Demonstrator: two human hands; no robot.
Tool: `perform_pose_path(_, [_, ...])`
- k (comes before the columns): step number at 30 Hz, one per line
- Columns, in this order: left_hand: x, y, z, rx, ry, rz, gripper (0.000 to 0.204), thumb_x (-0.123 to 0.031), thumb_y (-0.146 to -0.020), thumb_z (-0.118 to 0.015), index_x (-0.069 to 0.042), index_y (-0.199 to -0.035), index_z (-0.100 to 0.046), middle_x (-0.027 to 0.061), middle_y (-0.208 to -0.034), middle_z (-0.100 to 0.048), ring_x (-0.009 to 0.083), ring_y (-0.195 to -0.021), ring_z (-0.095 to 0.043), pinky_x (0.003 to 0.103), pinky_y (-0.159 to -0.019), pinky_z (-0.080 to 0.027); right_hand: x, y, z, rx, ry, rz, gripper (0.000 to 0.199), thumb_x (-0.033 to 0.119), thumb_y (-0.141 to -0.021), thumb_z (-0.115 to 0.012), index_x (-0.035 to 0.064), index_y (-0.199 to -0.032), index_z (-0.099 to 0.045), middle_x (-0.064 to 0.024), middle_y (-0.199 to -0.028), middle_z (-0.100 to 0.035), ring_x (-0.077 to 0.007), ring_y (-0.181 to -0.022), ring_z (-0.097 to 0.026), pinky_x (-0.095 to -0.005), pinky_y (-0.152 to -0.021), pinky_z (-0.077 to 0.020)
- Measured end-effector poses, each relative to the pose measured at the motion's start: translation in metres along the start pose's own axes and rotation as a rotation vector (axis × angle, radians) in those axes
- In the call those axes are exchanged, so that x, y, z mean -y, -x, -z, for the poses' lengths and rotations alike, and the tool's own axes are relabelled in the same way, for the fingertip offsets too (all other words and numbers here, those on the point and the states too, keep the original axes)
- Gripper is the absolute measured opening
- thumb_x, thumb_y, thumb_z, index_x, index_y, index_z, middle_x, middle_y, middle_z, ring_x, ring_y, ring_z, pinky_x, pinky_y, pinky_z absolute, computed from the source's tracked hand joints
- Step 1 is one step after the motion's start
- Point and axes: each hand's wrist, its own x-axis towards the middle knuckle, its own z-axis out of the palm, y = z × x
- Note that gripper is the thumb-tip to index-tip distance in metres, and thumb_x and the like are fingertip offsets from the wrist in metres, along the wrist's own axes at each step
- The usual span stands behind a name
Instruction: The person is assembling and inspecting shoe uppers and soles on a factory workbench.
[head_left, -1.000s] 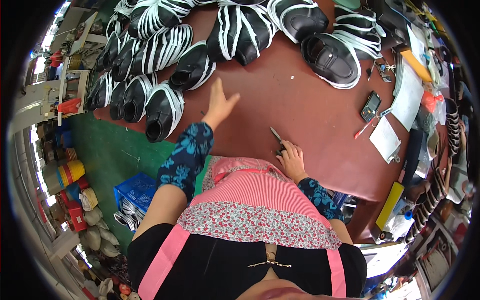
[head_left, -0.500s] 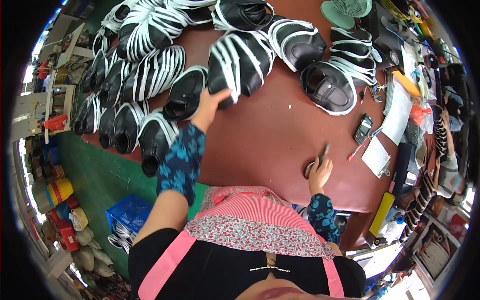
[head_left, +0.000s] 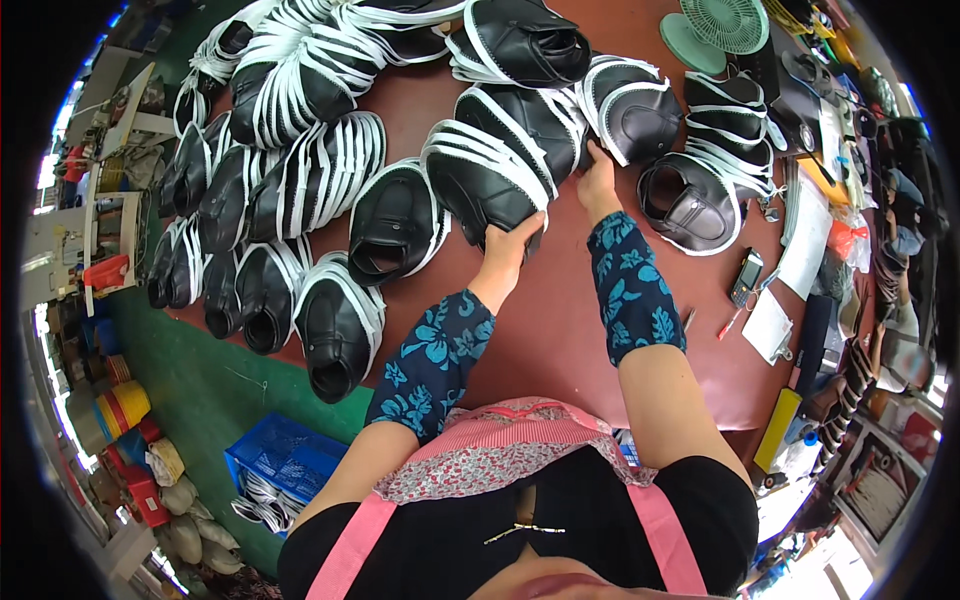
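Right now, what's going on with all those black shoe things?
A person has both hands at a stack of black shoe pieces with white edges. The left hand grips its near edge. The right hand is over by its right side, with its fingertips partly hidden, so I can't tell how firmly it holds anything. More shoe pieces lie in rows to the left on the red-brown table.

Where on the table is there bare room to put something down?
Between the left sleeve and right sleeve, the table is bare. Another patch lies right of the right sleeve, between the red pen and the near edge. Shoes crowd most of the left and far sides; phone and papers crowd the right.
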Motion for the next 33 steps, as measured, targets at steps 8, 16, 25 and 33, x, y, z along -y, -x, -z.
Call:
perform_pose_path(8, [-0.032, -0.017, -0.010, 0.103, -0.394, -0.257, 0.044, -0.017, -0.093, -0.089, 0.009, -0.123, -0.071, 0.0141, -0.123, -0.077, 0.0257, -0.109, -0.074, 0.038, -0.092, -0.056, 0.000, 0.020, 0.003, 0.128, -0.051, 0.215, 0.033, 0.035, -0.114, -0.060, 0.0110, -0.135, -0.069, 0.0001, -0.134, -0.071, -0.0195, -0.122, -0.060, -0.0385, -0.113, -0.0394])
perform_pose_path(16, [-0.057, -0.009, -0.003, 0.202, -0.952, -0.403, 0.046, -0.024, -0.094, -0.085, 0.011, -0.122, -0.073, 0.0256, -0.116, -0.079, 0.0376, -0.108, -0.076, 0.044, -0.096, -0.058, -0.001, 0.084, -0.020, 0.241, 0.086, 0.273, 0.042, 0.037, -0.115, -0.058, 0.0129, -0.149, -0.062, 0.0017, -0.147, -0.065, -0.0187, -0.137, -0.053, -0.0389, -0.120, -0.0328])
perform_pose_path(25, [-0.090, 0.211, -0.041, 0.683, -1.231, -0.231, 0.040, -0.028, -0.101, -0.074, 0.011, -0.114, -0.073, 0.0380, -0.111, -0.074, 0.0523, -0.111, -0.073, 0.053, -0.097, -0.058, 0.015, 0.326, 0.031, 0.186, -0.324, 0.042, 0.058, 0.041, -0.120, -0.041, 0.0016, -0.161, -0.050, -0.0185, -0.164, -0.057, -0.0376, -0.149, -0.055, -0.0528, -0.129, -0.0387])
perform_pose_path(33, [0.083, 0.258, -0.032, 1.193, -1.565, 0.167, 0.071, -0.059, -0.095, -0.076, 0.012, -0.102, -0.078, 0.0359, -0.105, -0.076, 0.0482, -0.103, -0.077, 0.052, -0.092, -0.058, -0.108, 0.398, 0.330, -0.338, -0.385, -0.254, 0.047, 0.032, -0.118, -0.045, 0.0006, -0.150, -0.059, -0.0177, -0.152, -0.063, -0.0340, -0.139, -0.059, -0.0519, -0.125, -0.0437])
